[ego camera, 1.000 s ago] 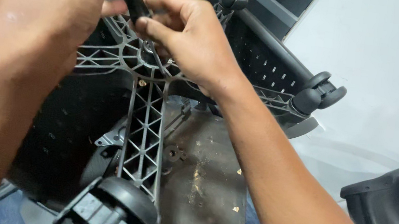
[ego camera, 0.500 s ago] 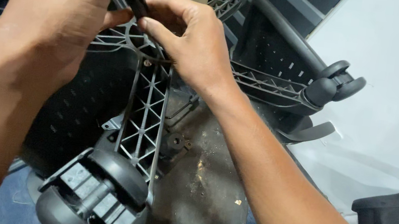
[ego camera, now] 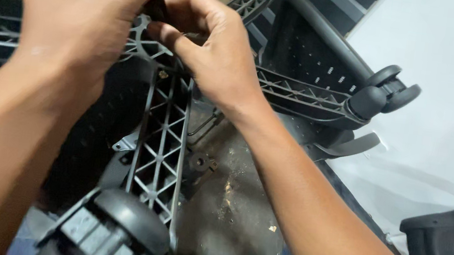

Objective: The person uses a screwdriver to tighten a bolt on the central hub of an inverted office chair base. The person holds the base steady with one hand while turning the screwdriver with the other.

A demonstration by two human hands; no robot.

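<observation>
An upturned office chair lies below me, its black ribbed star base [ego camera: 162, 136] pointing up. My left hand [ego camera: 82, 6] grips a black rod-like part [ego camera: 155, 4] at the hub of the base. My right hand [ego camera: 214, 50] pinches the same part from the right, fingers curled over the hub. What lies under the fingers is hidden. One caster wheel [ego camera: 114, 229] sits close to me at the bottom; another caster [ego camera: 386, 93] is at the end of the right arm of the base.
The dusty brown underside of the seat [ego camera: 233, 216] shows beneath the base. A black perforated chair back [ego camera: 318, 57] stands behind. Another black plastic part [ego camera: 450, 250] sits at the lower right on a pale floor [ego camera: 448, 133].
The view has tilted down and drawn closer, so the near caster shows larger. Both hands have stayed at the hub, shifting slightly upward in the picture.
</observation>
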